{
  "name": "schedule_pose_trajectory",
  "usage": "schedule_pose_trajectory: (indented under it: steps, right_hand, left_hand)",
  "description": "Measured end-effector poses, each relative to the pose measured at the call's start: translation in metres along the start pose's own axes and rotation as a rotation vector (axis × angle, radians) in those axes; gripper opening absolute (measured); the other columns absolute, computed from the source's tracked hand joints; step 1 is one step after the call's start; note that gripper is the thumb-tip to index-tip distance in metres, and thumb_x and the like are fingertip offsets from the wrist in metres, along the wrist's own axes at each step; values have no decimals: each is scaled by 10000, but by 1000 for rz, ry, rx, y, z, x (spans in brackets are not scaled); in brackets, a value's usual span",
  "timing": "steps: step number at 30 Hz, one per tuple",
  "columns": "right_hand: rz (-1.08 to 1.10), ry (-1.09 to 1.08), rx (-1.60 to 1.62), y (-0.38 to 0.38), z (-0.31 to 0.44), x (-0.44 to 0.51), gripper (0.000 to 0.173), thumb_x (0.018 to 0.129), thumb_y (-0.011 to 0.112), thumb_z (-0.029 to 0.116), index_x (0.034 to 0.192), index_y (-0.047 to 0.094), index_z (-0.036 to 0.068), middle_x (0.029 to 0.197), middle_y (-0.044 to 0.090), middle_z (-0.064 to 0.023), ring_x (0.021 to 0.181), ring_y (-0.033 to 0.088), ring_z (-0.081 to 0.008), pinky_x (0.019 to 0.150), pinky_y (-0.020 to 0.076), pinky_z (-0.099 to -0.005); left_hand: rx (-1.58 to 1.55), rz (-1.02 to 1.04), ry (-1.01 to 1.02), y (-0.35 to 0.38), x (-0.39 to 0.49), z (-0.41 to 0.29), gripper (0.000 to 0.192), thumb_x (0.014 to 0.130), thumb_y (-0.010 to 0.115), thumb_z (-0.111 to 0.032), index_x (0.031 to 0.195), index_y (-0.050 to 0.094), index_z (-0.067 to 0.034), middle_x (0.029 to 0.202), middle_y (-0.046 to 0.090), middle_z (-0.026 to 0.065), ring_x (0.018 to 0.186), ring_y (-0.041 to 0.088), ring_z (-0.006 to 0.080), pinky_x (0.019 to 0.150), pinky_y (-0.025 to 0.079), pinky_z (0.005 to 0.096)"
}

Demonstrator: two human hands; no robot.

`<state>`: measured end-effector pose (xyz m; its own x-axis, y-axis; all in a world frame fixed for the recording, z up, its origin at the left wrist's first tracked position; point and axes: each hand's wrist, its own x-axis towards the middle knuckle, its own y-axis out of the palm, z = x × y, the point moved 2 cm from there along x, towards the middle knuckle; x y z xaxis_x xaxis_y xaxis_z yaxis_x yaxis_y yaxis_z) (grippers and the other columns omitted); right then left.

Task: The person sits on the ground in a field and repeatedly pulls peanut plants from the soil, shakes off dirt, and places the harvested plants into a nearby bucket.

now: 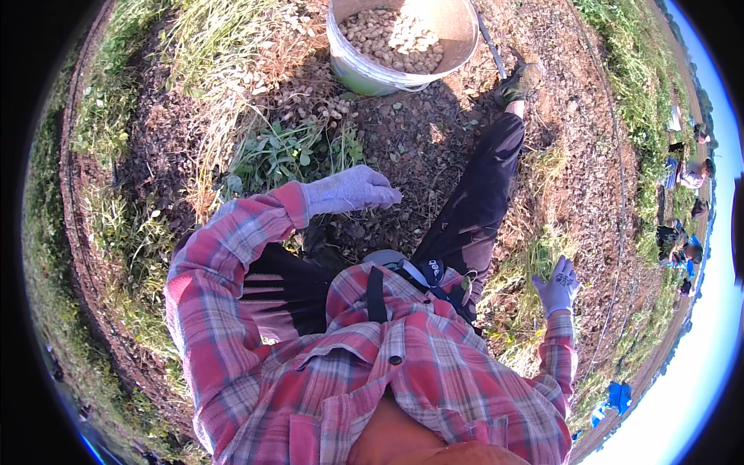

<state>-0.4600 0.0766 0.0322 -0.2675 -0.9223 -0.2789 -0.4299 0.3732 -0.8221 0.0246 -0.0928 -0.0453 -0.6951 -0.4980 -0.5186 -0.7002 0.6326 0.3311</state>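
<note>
My left hand (356, 189), in a pale work glove, hovers over dark soil just right of a bunch of green leafy stems (285, 152). Its fingers are bent together, and whether anything is between them is hidden. Out to the side, my right hand (559, 286) wears a similar glove with printing on it; its fingers are spread and hold nothing, above dry grass (520, 308). Ahead of me stands a white plastic bucket (372, 81), partly filled with unshelled peanuts (392, 43). Pulled peanut plants (221, 110) with pods (317, 102) still attached lie left of it.
My outstretched leg (476, 192) ends in a shoe (520, 81) near the bucket, beside a thin dark strip (493, 49). A thin line (621, 174) runs along the soil at right. Several people (689, 174) are farther off, and blue material (617, 398) lies at lower right.
</note>
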Motion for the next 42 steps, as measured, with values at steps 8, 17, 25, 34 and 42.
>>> schedule_pose_trajectory:
  steps: [8,17,25,34,42]
  right_hand:
    - [-14,-880,1001,-132,234,8,395,832,726,395,1050,622,84,862,662,-101,784,672,-282,659,522,-375]
    - [52,-1104,1183,-117,247,6,338,883,666,346,697,574,80,612,538,-113,557,570,-310,511,441,-403]
    - [979,-554,1897,-121,225,-12,174,870,696,146,819,705,-20,602,589,-12,520,525,-63,471,386,-242]
    - [751,-172,1698,-78,187,27,208,916,667,197,825,669,10,646,608,-2,565,562,-73,518,422,-218]
    - [-46,-466,794,-81,222,98,551,894,633,428,1266,559,29,978,690,-176,874,684,-330,740,528,-443]
  left_hand:
    - [184,193,-144,68,-7,2,355,926,668,-372,1057,702,-44,778,618,-30,674,516,45,576,408,226]
    - [-163,104,-283,68,-29,27,229,879,728,-268,980,698,-65,758,606,-45,607,471,14,508,340,186]
    - [-55,71,-228,80,-37,-18,227,890,720,-287,933,717,-65,687,534,-61,592,442,24,513,316,202]
    - [-184,-401,336,-47,-4,-111,389,905,693,-296,1149,606,-6,725,510,-43,543,432,51,465,325,227]
    - [1187,-1213,581,-111,21,-122,452,851,705,-412,1118,646,-52,1008,627,129,911,646,270,802,526,370]
